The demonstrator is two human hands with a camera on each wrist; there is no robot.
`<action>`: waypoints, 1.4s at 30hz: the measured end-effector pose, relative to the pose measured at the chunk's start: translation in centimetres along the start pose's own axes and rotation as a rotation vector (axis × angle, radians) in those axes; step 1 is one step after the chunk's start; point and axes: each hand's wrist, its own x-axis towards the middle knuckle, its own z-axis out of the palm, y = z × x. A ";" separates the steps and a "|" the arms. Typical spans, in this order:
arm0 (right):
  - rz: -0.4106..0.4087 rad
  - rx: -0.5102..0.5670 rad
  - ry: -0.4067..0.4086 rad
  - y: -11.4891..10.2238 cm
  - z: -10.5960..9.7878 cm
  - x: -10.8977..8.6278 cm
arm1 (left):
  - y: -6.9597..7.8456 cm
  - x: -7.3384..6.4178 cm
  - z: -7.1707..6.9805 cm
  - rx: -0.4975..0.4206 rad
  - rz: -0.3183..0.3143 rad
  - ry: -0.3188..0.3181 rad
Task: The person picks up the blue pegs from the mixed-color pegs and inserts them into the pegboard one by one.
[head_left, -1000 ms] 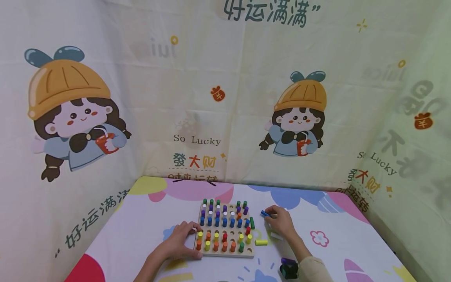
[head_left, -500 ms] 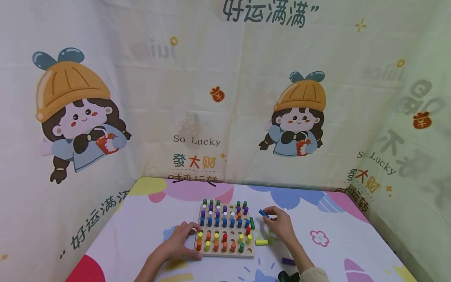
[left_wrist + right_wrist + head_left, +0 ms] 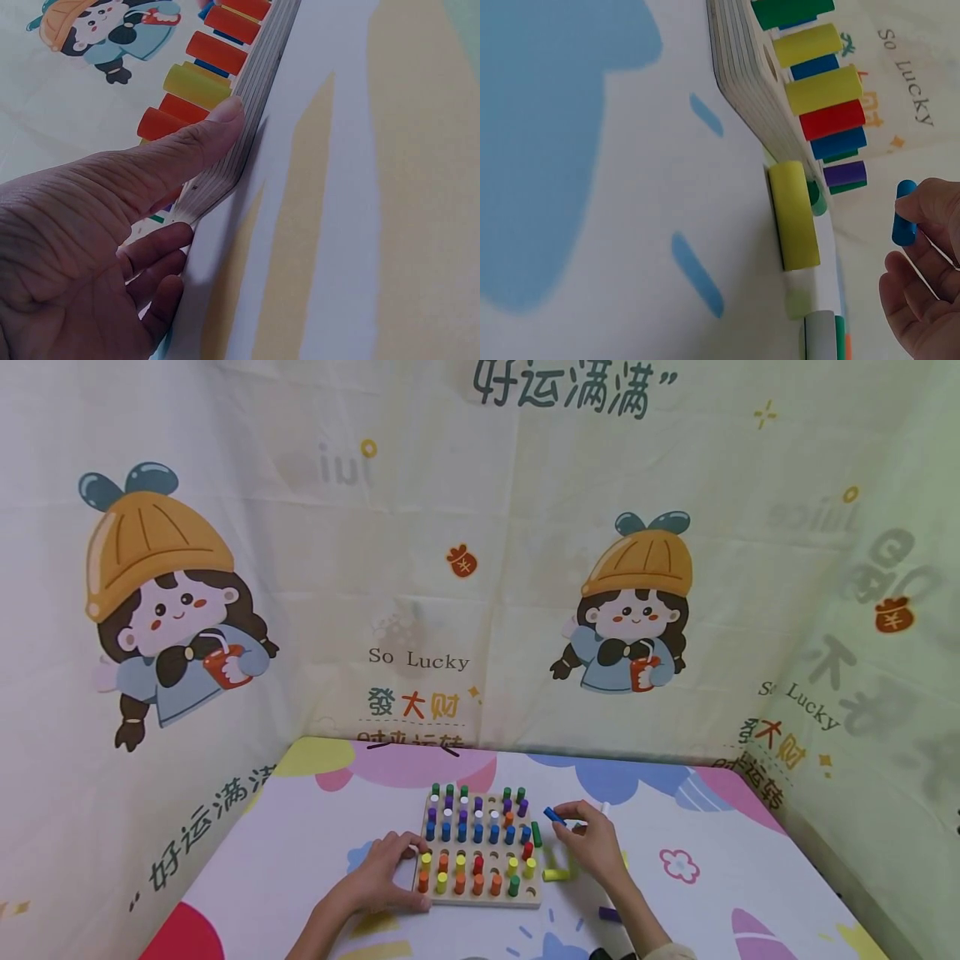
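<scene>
A wooden pegboard (image 3: 480, 902) holds rows of coloured pegs, with a few bare holes. My left hand (image 3: 378, 877) grips its near left corner; in the left wrist view the thumb (image 3: 225, 112) presses on the board's side and the other fingers curl by the corner. To the right of the board, above the table, my right hand (image 3: 594, 843) pinches a blue peg (image 3: 553, 816) between thumb and fingers. The right wrist view shows this blue peg (image 3: 905, 214) apart from the board, with the remaining fingers loosely bent.
A green peg (image 3: 536, 834) and a yellow peg (image 3: 556, 875) lie beside the board's right edge. A purple peg (image 3: 609, 914) lies near the right forearm. A white peg (image 3: 820, 335) shows in the right wrist view. Printed cloth walls (image 3: 510, 710) surround the table.
My right hand has shifted slightly left towards the board with the blue peg, which now tilts a little more. The left hand and board hold still.
</scene>
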 end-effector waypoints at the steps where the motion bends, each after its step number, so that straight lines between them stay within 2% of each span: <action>1: -0.005 0.002 -0.001 -0.1 0.0 -0.1 | 0.0 0.0 0.0 0.001 -0.001 0.001; 13: -0.054 0.040 -0.023 -1.6 0.5 -0.6 | -0.1 0.1 0.1 0.000 0.004 0.009; 22: -0.035 0.065 -0.064 -2.7 1.2 -1.2 | 0.1 0.1 0.0 0.003 -0.018 0.011; 35: -0.089 0.104 -0.099 -4.0 2.0 -1.1 | 0.0 0.2 0.1 0.005 -0.048 0.018; 42: -0.136 0.125 -0.157 -4.8 2.7 -1.3 | -0.1 0.3 0.2 0.000 -0.049 0.012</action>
